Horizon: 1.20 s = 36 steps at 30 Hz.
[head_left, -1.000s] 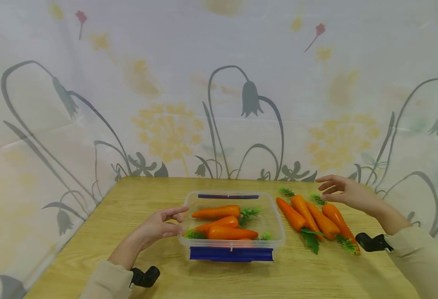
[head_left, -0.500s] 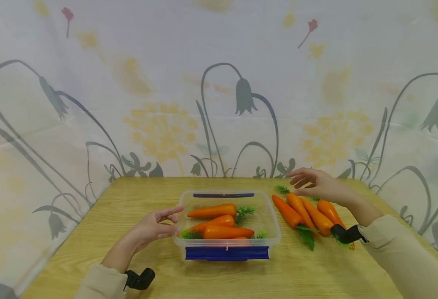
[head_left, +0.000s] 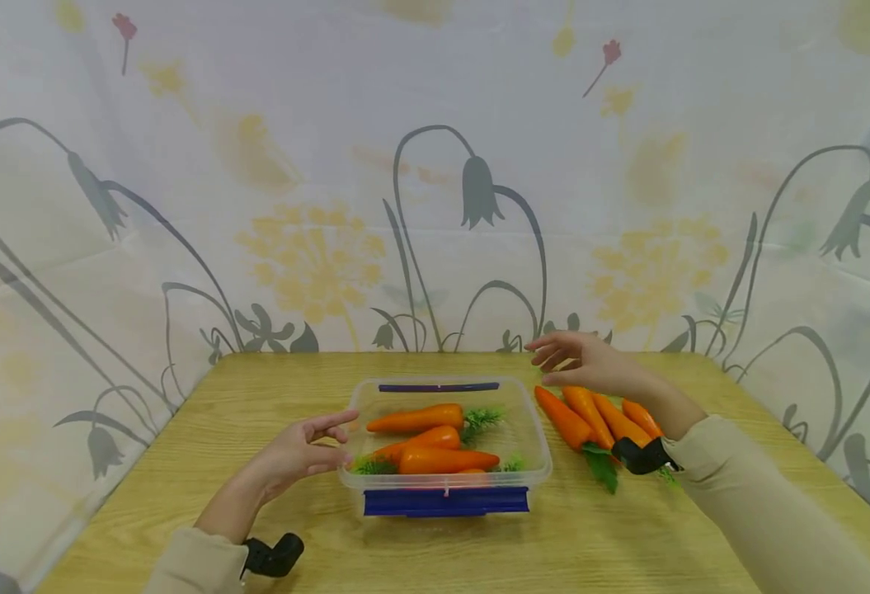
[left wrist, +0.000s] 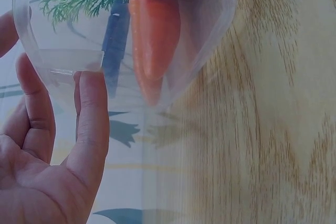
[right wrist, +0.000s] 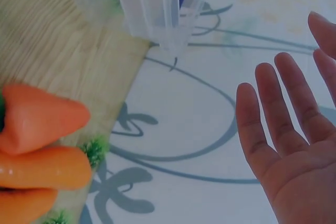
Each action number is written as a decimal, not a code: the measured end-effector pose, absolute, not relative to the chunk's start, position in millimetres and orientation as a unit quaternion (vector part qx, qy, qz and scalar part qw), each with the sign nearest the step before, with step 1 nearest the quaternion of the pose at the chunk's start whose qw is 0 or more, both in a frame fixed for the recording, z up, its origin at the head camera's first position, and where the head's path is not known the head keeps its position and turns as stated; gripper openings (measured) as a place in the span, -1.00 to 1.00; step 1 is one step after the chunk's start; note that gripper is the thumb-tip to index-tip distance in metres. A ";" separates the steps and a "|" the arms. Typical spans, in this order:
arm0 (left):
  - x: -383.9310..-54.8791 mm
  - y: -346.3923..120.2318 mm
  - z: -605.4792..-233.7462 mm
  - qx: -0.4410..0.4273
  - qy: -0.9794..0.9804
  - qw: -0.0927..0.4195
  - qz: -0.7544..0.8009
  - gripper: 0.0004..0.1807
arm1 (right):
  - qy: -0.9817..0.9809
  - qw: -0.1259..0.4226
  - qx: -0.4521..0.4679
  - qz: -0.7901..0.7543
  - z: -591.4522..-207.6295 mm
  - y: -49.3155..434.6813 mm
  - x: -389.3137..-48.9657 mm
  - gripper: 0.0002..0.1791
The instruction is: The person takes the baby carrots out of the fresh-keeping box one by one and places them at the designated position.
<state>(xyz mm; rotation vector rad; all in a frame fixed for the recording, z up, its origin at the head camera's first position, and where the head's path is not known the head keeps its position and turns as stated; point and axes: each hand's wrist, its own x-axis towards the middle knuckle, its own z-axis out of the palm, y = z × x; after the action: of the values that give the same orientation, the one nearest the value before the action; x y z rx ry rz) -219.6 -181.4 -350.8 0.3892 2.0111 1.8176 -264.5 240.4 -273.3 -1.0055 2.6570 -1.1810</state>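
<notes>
On the table: clear container (head_left: 445, 437) holding carrots; more loose carrots (head_left: 590, 412) just to its right
Left hand (head_left: 297, 454): fingers straight, touching container's left wall
Right hand (head_left: 583, 359): open, hovering over loose carrots, holding nothing
Risk: a left-hand nudge may slide the light container; smooth carrots may roll away

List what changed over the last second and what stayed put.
The right hand, open and holding nothing, moved left above the loose carrots, toward the clear container. Nothing was taken hold of or let go. The left hand stayed by the container's left edge; all carrots stayed put.
</notes>
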 end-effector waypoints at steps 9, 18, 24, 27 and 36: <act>-218.2 -180.3 -350.5 0.135 0.711 0.202 0.659 -0.30 | 0.857 0.054 -0.333 -0.390 -278.5 221.1 -270.8 -0.50; -219.6 -182.4 -351.7 0.143 0.715 0.197 0.655 -0.26 | 0.851 0.067 -0.360 -0.377 -278.9 205.8 -277.9 -0.50; -220.0 -183.7 -352.4 0.143 0.717 0.195 0.654 -0.28 | 0.850 0.086 -0.366 -0.370 -279.9 195.7 -283.0 -0.50; -219.8 -183.5 -352.2 0.140 0.715 0.196 0.656 -0.29 | 0.844 0.097 -0.375 -0.370 -280.0 190.0 -285.5 -0.49; -220.8 -181.6 -351.9 0.139 0.715 0.198 0.657 -0.28 | 0.831 0.163 -0.384 -0.368 -282.6 170.0 -294.6 -0.47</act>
<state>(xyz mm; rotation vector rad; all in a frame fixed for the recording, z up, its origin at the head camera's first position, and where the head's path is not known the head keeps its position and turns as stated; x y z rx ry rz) -220.8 -181.6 -351.9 0.3881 1.9999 1.8377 -294.6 170.0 -282.6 -1.0943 2.3698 -1.0489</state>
